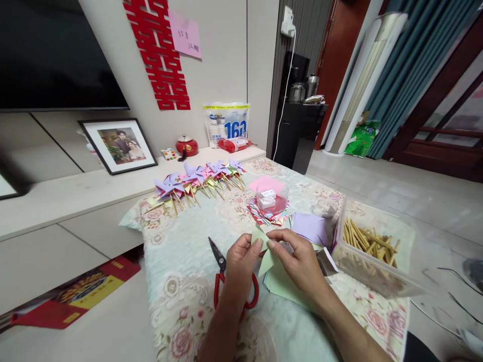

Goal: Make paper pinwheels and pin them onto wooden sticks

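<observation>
A pale green paper piece (pixel 266 257) is being pinched at the bench's (pixel 181 261) near middle: left hand (pixel 241 264) and right hand (pixel 298 261) are each keeping a narrow grip on its edges. Red scissors (pixel 222 281) are lying just left. A stick box (pixel 372 254) is crowding the right; open cloth is showing left.
</observation>
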`<action>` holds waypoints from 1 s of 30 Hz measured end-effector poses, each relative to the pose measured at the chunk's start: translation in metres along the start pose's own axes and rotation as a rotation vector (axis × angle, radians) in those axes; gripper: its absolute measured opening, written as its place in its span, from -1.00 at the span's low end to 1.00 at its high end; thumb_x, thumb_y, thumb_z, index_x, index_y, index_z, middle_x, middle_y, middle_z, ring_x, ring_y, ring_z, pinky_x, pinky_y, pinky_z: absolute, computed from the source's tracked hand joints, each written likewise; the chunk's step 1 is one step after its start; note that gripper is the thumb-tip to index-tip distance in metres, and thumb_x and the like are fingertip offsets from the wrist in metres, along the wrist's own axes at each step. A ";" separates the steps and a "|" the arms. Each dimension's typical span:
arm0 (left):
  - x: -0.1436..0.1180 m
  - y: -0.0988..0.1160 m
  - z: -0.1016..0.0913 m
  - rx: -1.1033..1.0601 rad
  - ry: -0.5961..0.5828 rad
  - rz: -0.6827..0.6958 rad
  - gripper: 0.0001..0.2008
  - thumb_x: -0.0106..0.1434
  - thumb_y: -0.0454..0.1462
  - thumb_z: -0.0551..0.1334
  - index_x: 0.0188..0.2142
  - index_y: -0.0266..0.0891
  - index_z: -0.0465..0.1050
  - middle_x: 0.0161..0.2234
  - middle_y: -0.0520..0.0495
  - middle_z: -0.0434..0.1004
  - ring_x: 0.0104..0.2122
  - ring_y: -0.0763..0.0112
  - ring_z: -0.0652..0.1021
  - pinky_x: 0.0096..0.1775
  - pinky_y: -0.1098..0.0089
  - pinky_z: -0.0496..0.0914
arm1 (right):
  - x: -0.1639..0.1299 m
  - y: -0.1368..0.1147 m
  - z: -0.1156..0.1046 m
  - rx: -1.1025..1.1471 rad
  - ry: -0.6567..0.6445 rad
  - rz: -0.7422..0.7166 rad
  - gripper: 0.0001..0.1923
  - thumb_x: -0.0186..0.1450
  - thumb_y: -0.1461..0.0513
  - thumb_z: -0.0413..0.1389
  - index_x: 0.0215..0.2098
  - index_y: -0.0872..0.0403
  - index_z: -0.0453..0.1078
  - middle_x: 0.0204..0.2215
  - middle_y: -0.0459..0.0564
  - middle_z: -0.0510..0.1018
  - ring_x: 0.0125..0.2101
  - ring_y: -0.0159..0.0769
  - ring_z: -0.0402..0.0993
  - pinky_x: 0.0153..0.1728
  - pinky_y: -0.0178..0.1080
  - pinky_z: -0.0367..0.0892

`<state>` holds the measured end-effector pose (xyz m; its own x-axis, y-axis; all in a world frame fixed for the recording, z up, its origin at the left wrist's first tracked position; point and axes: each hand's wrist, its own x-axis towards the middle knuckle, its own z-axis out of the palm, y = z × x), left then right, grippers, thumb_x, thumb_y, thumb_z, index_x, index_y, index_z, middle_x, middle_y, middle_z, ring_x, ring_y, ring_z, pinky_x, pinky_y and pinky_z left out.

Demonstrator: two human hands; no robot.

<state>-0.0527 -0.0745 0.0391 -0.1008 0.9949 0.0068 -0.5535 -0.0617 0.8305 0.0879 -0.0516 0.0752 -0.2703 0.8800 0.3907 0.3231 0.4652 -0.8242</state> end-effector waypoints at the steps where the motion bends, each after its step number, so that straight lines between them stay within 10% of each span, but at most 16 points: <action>1: 0.000 0.000 0.000 0.008 0.009 -0.005 -0.78 0.19 -0.15 0.38 -0.30 -0.26 0.50 -0.43 0.00 0.60 -0.49 0.46 0.52 -0.37 0.45 0.39 | 0.000 0.002 0.000 0.041 -0.002 0.036 -0.83 0.35 0.17 0.14 -0.17 0.06 0.53 -0.26 0.01 0.64 -0.24 -0.19 0.55 -0.19 -0.20 0.36; 19: -0.002 0.007 -0.001 0.233 0.307 0.124 -0.64 0.17 -0.02 0.33 -0.23 -0.28 0.55 -0.38 -0.06 0.59 -0.39 0.37 0.54 -0.31 0.40 0.40 | 0.002 0.016 0.002 0.266 0.014 0.262 -0.73 0.21 0.06 0.20 -0.45 0.10 0.43 -0.54 -0.12 0.40 -0.49 -0.35 0.25 -0.44 -0.29 0.14; 25: -0.006 0.011 0.008 0.149 0.148 0.038 -0.54 0.22 0.07 0.24 -0.14 -0.29 0.53 -0.25 -0.20 0.64 -0.25 0.18 0.61 -0.24 0.30 0.45 | 0.000 0.022 0.005 0.371 0.063 0.350 -0.68 0.13 0.01 0.25 -0.47 0.10 0.44 -0.58 -0.14 0.35 -0.52 -0.37 0.17 -0.46 -0.29 0.08; 30: -0.002 -0.007 0.009 0.242 0.194 -0.018 -0.55 0.01 -0.10 0.45 -0.18 -0.28 0.45 -0.36 -0.11 0.65 -0.52 0.34 0.57 -0.44 0.38 0.42 | -0.002 0.026 0.010 0.446 0.090 0.367 -0.66 0.12 -0.02 0.28 -0.46 0.10 0.46 -0.58 -0.12 0.41 -0.53 -0.36 0.23 -0.47 -0.29 0.13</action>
<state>-0.0412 -0.0757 0.0384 -0.2617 0.9604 -0.0959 -0.3457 -0.0006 0.9383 0.0879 -0.0426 0.0490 -0.1285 0.9896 0.0643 -0.0378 0.0599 -0.9975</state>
